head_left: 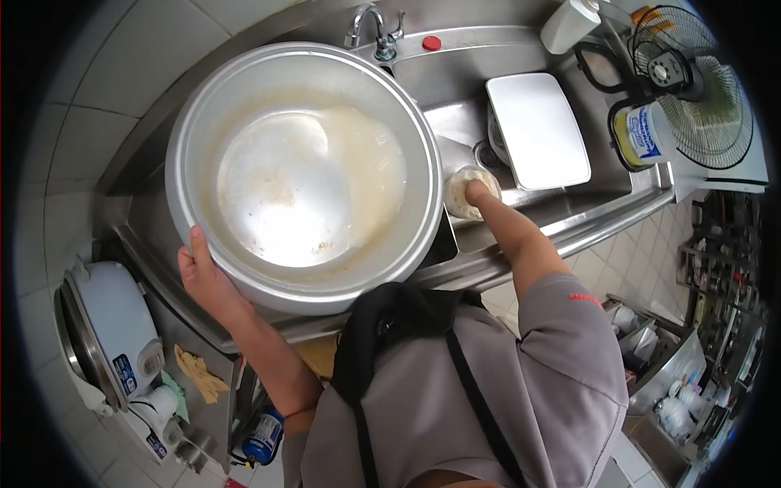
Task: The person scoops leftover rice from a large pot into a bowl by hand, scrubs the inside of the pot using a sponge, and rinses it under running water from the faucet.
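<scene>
The large metal pot (399, 122) sits over the sink (455, 73), with cloudy liquid (374, 167) and brownish residue (321, 246) inside, so work on it looks unfinished. The left hand (207, 281) half-curls at its rim, clasping or not I cannot tell; the right hand's (478, 195) grip, inside a small round container (455, 211), is hidden. The tub's (662, 126) blue label (643, 137) and the sleeve's (561, 313) red lettering (584, 298) are unreadable.

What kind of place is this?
Probably a commercial kitchen's dishwashing area: a stainless-steel sink with a gooseneck faucet, and a very large metal pot with residue inside.
</scene>
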The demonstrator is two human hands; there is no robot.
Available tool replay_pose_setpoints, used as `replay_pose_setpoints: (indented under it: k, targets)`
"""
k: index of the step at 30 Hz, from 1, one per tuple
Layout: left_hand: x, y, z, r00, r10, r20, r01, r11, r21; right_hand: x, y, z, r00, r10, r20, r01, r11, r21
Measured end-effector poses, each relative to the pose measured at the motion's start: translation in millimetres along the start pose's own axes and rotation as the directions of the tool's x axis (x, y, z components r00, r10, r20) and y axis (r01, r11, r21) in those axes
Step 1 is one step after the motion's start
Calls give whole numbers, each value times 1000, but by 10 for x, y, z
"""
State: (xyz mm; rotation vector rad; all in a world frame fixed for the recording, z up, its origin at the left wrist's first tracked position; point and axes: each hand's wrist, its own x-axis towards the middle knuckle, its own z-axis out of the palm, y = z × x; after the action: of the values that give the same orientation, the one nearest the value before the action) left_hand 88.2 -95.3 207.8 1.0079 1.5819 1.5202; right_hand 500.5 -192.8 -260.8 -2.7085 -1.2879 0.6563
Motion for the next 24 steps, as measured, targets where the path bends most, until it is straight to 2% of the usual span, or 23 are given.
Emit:
replay_pose_setpoints:
  k: [1, 2, 3, 5, 7, 8, 9, 10, 11, 12, 13, 15, 16, 17, 18, 19, 22, 24]
  targets:
    - [10, -6, -11, 1000, 5, -3, -5, 1000, -8, -77, -82, -42, 975, 96, -199, -70, 989, 134]
    - [9, -5, -42, 1000, 8, -9, -7, 1000, 11, -46, -115, -296, 991, -95, 94, 104, 990, -92]
    - [7, -9, -54, 1000, 7, -10, -7, 999, 31, -27, -169, -586, 885, -274, 376, 361, 914, -185]
    - [11, -23, -18, 1000, 7, -20, -7, 999, 31, -131, -423, -1175, 908, -177, 379, 261, 948, -183]
    - [-8, -1, -3, 1000, -5, -26, 5, 1000, 29, -82, -533, -1544, 736, -40, 675, 360, 868, -342]
    - [-1, 12, 19, 1000, -3, -25, 3, 1000, 21, 18, -459, -1650, 758, -25, 652, 282, 914, -293]
    - [4, 21, 34, 1000, -1, -28, 1, 1000, 16, 113, -497, -1870, 725, 132, 676, -78, 991, -109]
    - [-2, 24, 28, 999, -1, -35, 1, 1000, 15, -79, -686, -2407, 772, -75, 631, -35, 986, 161]
    - [-5, 20, 23, 1000, 5, -31, -5, 1000, 19, -196, -888, -2859, 745, -240, 623, -92, 887, 452]
    - [-3, 17, 15, 1000, 11, -22, -10, 1000, 27, -166, -990, -2974, 742, -452, 495, 16, 750, 662]
    - [-2, 18, 7, 1000, 19, -13, -19, 999, 32, -227, -1258, -3151, 714, -542, 443, 87, 697, 712]
    - [-5, 35, 1, 1000, 10, -2, -10, 999, 32, -288, -1871, -3259, 602, -717, 352, 312, 616, 723]
    - [-6, 45, 1, 1000, 7, 0, -7, 1000, 29, -127, -2105, -3042, 506, -791, 344, 367, 558, 744]
    - [-6, 44, 2, 1000, 17, 2, -17, 1000, 14, -83, -2399, -2827, 506, -807, 303, 441, 544, 714]
    - [-7, 34, 4, 1000, 26, 3, -26, 1000, 2, -24, -2647, -2595, 464, -872, 157, 674, 462, 576]
    - [-13, 29, 1, 999, 35, 4, -35, 999, -10, 34, -2818, -2365, 379, -925, 23, 852, 358, 382]
    - [-46, 56, 25, 999, 26, -36, -26, 1000, 1, 206, -3053, -1767, 346, -921, -180, 928, 309, 207]
    - [-42, 61, 22, 999, 36, -26, -37, 999, -37, 175, -3148, -1659, 339, -938, -70, 938, 332, 95]
